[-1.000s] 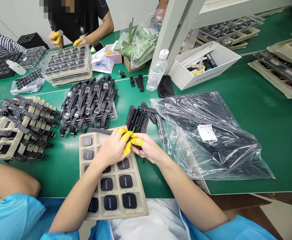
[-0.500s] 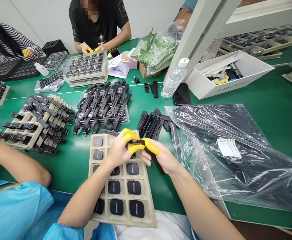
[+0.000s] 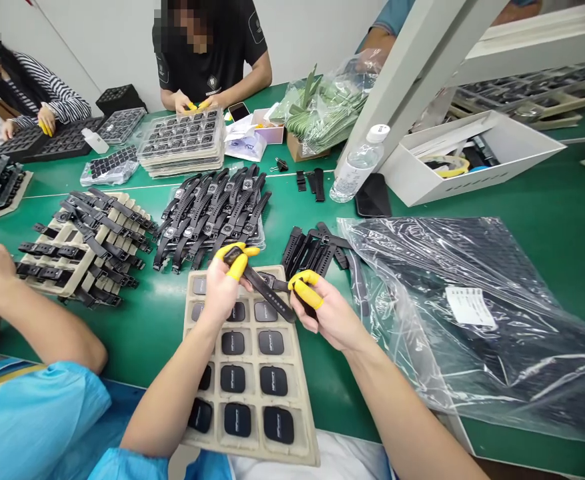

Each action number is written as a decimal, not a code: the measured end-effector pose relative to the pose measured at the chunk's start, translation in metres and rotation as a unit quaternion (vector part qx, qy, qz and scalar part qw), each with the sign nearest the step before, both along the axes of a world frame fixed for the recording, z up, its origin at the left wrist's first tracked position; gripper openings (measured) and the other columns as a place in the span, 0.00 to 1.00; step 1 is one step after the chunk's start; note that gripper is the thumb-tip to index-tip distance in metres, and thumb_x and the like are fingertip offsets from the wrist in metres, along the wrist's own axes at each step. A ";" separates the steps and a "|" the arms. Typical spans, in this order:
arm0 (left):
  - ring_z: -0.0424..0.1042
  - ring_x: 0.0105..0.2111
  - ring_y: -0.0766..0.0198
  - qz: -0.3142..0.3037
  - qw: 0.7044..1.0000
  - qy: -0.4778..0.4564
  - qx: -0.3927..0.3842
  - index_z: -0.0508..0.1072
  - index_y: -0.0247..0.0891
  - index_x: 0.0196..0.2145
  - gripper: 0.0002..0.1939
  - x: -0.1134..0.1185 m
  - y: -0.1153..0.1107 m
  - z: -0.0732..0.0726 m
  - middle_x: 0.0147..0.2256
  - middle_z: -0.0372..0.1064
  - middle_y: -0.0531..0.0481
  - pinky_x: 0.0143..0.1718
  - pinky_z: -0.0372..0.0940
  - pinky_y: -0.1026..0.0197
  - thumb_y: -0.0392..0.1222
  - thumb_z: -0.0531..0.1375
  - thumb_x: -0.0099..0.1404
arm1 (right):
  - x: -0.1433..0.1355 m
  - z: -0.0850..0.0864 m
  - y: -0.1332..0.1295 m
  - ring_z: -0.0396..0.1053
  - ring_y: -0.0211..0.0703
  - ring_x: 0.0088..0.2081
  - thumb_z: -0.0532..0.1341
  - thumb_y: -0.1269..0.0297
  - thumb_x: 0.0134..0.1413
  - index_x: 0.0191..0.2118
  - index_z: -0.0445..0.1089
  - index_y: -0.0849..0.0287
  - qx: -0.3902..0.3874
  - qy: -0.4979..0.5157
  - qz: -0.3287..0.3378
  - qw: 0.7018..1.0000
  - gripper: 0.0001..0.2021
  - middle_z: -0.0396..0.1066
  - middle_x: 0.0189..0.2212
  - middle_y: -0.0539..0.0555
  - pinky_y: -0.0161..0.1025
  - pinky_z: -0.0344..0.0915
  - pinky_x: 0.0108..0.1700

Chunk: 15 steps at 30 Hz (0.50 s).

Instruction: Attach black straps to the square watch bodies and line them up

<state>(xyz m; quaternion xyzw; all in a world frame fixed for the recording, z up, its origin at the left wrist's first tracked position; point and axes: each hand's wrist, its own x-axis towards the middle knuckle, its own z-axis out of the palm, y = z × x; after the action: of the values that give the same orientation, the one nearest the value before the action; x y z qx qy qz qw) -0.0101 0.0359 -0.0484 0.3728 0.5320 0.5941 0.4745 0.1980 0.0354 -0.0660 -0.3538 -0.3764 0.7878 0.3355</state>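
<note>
Yellow finger covers are on both of my hands. My left hand (image 3: 226, 283) pinches a black watch strap (image 3: 267, 293) near its upper end, and the strap slants down to the right. My right hand (image 3: 319, 303) is closed at the right end of a dark watch piece (image 3: 275, 283) that lies behind the strap; whether the two are joined is unclear. Below my hands is a beige tray (image 3: 299, 400) with square black watch cases (image 3: 278, 425) in its compartments. Loose black straps (image 3: 305, 250) are heaped just behind my right hand.
Watches (image 3: 212, 213) and a loaded rack (image 3: 87, 247) stand at the left. A plastic bag (image 3: 472, 307) covers the right side. Behind are a bottle (image 3: 359, 167), a phone (image 3: 373, 195) and a white box (image 3: 472, 160). A neighbour's arm (image 3: 47, 313) is at the left.
My hands have moved apart, the left one to the left. The strap now stretches out between them, and the dark piece shows. The whole view has shifted slightly.
</note>
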 end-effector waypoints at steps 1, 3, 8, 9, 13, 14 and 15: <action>0.74 0.23 0.68 -0.032 0.999 0.016 -0.006 0.69 0.37 0.53 0.27 0.005 -0.002 -0.002 0.50 0.80 0.37 0.18 0.69 0.67 0.57 0.68 0.65 | -0.001 0.000 0.000 0.47 0.28 0.15 0.68 0.42 0.59 0.40 0.63 0.54 -0.005 0.005 -0.006 1.000 0.22 0.63 0.21 0.41 0.29 0.41 0.18; 0.74 0.24 0.69 -0.088 0.994 0.063 -0.006 0.70 0.37 0.56 0.24 0.014 -0.007 -0.006 0.52 0.79 0.38 0.20 0.70 0.66 0.53 0.65 0.70 | -0.003 0.001 -0.001 0.43 0.26 0.16 0.69 0.44 0.58 0.40 0.63 0.55 -0.014 0.012 -0.008 1.000 0.22 0.61 0.20 0.40 0.29 0.38 0.19; 0.79 0.51 0.55 -0.174 0.931 0.293 0.129 0.73 0.39 0.59 0.19 0.018 -0.013 -0.018 0.56 0.76 0.40 0.50 0.78 0.53 0.35 0.56 0.73 | -0.005 0.002 -0.004 0.42 0.26 0.17 0.70 0.47 0.57 0.37 0.63 0.56 -0.018 0.016 0.015 1.000 0.20 0.61 0.20 0.41 0.29 0.37 0.19; 0.76 0.56 0.54 -0.184 0.910 0.333 0.163 0.72 0.39 0.60 0.21 0.017 -0.014 -0.021 0.57 0.76 0.40 0.57 0.75 0.50 0.32 0.55 0.72 | -0.005 0.002 -0.005 0.42 0.26 0.17 0.69 0.47 0.57 0.37 0.62 0.56 -0.019 0.018 0.019 0.999 0.20 0.61 0.19 0.41 0.29 0.37 0.19; 0.71 0.62 0.55 -0.224 0.858 0.408 0.219 0.68 0.40 0.65 0.31 0.013 -0.014 -0.026 0.60 0.72 0.40 0.63 0.70 0.48 0.24 0.51 0.67 | -0.008 0.002 -0.009 0.41 0.27 0.15 0.68 0.47 0.57 0.36 0.62 0.56 -0.022 0.026 0.038 0.999 0.20 0.59 0.16 0.40 0.30 0.37 0.18; 0.70 0.63 0.55 -0.234 0.850 0.417 0.223 0.67 0.41 0.66 0.33 0.012 -0.014 -0.027 0.61 0.71 0.40 0.63 0.70 0.48 0.23 0.51 0.66 | -0.008 0.002 -0.009 0.41 0.27 0.15 0.68 0.47 0.56 0.35 0.62 0.55 -0.022 0.026 0.042 0.999 0.20 0.59 0.15 0.40 0.30 0.37 0.18; 0.70 0.63 0.55 -0.242 0.843 0.424 0.226 0.66 0.42 0.67 0.35 0.012 -0.014 -0.026 0.61 0.70 0.40 0.64 0.70 0.48 0.23 0.50 0.65 | -0.009 0.001 -0.009 0.41 0.28 0.15 0.68 0.47 0.56 0.35 0.62 0.55 -0.022 0.026 0.047 0.998 0.19 0.58 0.14 0.40 0.30 0.38 0.18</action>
<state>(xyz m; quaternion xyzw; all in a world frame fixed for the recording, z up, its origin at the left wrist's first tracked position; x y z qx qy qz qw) 0.0019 0.0222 -0.0746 0.8019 0.4250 0.3484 0.2342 0.1893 0.0265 -0.0648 -0.3225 -0.3659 0.8197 0.3002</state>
